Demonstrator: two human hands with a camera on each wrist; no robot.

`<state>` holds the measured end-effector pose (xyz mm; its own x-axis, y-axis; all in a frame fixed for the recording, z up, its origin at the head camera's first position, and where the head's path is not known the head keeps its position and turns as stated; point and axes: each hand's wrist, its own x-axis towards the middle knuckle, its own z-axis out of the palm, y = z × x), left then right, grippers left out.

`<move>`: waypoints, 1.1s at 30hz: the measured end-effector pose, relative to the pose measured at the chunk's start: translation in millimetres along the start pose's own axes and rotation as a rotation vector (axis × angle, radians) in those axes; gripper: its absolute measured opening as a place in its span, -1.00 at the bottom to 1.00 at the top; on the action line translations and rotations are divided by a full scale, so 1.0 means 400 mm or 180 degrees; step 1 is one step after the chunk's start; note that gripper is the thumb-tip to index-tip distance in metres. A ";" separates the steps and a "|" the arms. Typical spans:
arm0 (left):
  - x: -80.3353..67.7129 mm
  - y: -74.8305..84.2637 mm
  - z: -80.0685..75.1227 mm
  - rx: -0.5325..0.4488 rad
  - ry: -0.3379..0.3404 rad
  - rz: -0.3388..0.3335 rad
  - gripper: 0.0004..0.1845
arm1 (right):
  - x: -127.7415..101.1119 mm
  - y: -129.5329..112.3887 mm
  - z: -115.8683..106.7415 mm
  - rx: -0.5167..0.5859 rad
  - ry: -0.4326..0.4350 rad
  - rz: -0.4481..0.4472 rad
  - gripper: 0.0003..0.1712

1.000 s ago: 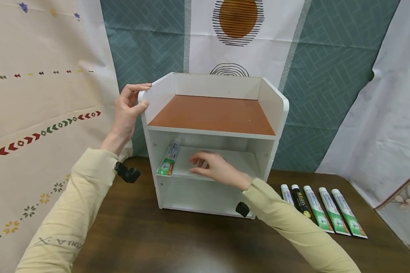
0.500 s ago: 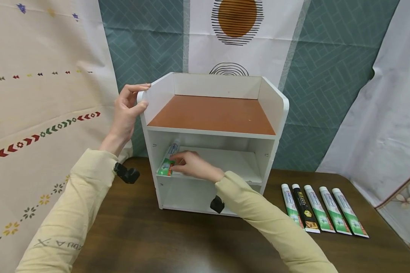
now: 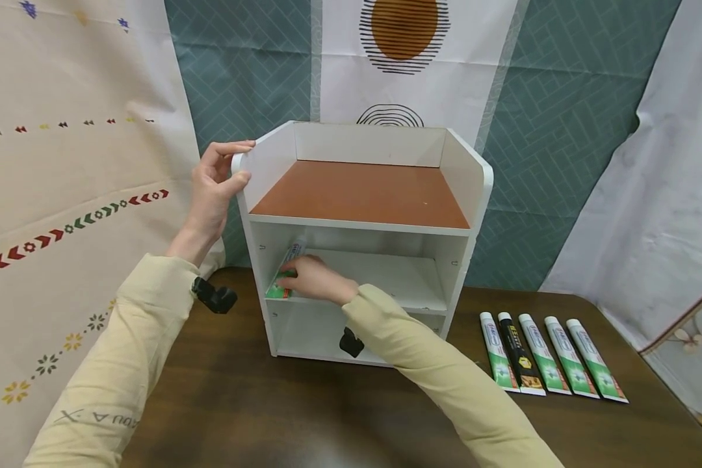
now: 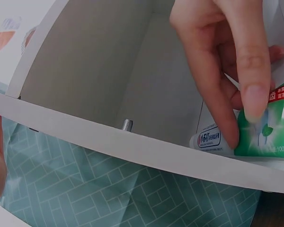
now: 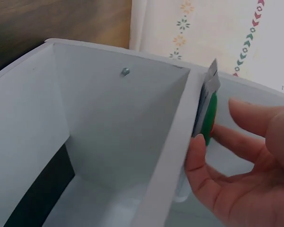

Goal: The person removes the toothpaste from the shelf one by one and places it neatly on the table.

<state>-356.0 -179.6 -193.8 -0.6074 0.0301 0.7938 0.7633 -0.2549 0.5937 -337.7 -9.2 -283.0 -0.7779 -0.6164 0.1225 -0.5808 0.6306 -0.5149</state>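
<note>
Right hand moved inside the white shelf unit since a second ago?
Yes. The right hand slid leftward along the middle shelf of the white shelf unit, onto the green-and-white toothpaste tube by the left wall.

Shelf unit: white laminated board, smooth, semi-matt; top deck reddish-brown, matt. Small metal pin in the side wall, shiny. Toothpaste tube: glossy printed plastic, green and white. Bench: dark wood grain, slight sheen. Sleeves: pale yellow soft cloth. Backdrop hangings: printed fabric, matt, creased.
</note>
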 end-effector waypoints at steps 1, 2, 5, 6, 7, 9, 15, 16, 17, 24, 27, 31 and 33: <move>0.000 0.001 0.000 0.0005 -0.0003 0.0000 -0.65 | 0.002 -0.006 -0.001 0.0010 -0.0025 0.0056 -0.62; 0.000 0.002 -0.001 0.0018 -0.0006 -0.0009 -0.65 | 0.004 -0.012 -0.003 0.0049 -0.0068 0.0127 -0.61; -0.002 0.004 0.000 0.0040 -0.0008 -0.0023 -0.66 | 0.007 -0.023 -0.005 0.0260 -0.0136 0.0356 -0.61; -0.003 0.004 0.000 0.0039 -0.0005 -0.0023 -0.66 | 0.007 -0.026 -0.004 0.0349 -0.0142 0.0414 -0.61; -0.004 0.004 0.000 0.0039 0.0001 -0.0023 -0.66 | 0.008 -0.027 -0.003 0.0411 -0.0134 0.0456 -0.61; -0.005 0.005 0.000 0.0029 0.0017 -0.0011 -0.66 | 0.010 -0.028 0.000 0.0532 -0.0083 0.0483 -0.62; -0.004 0.008 -0.001 0.0004 0.0026 0.0003 -0.65 | 0.007 -0.021 0.012 0.1238 0.0127 0.0569 -0.66; -0.003 0.008 0.000 0.0003 0.0020 -0.0005 -0.65 | 0.005 -0.020 0.012 0.1341 0.0152 0.0587 -0.67; -0.002 0.008 0.000 0.0002 0.0014 -0.0008 -0.65 | 0.004 -0.019 0.012 0.1407 0.0165 0.0602 -0.67; -0.002 0.005 -0.001 -0.0001 0.0036 0.0011 -0.65 | -0.021 -0.014 0.003 0.1790 0.0037 0.0675 -0.66; -0.002 0.007 -0.001 0.0033 0.0038 0.0015 -0.65 | -0.037 -0.013 -0.005 0.1919 -0.0018 0.0695 -0.67; -0.002 0.008 0.000 0.0048 0.0015 -0.0009 -0.66 | -0.056 -0.012 -0.015 0.2006 -0.0038 0.0730 -0.69; -0.003 0.008 0.000 0.0022 0.0015 -0.0006 -0.66 | -0.064 -0.012 -0.020 0.2105 -0.0076 0.0759 -0.68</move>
<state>-353.0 -180.3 -192.8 -0.6098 0.0261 0.7921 0.7637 -0.2481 0.5961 -316.8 7.3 -277.0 -0.8559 -0.5120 -0.0727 -0.1213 0.3354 -0.9342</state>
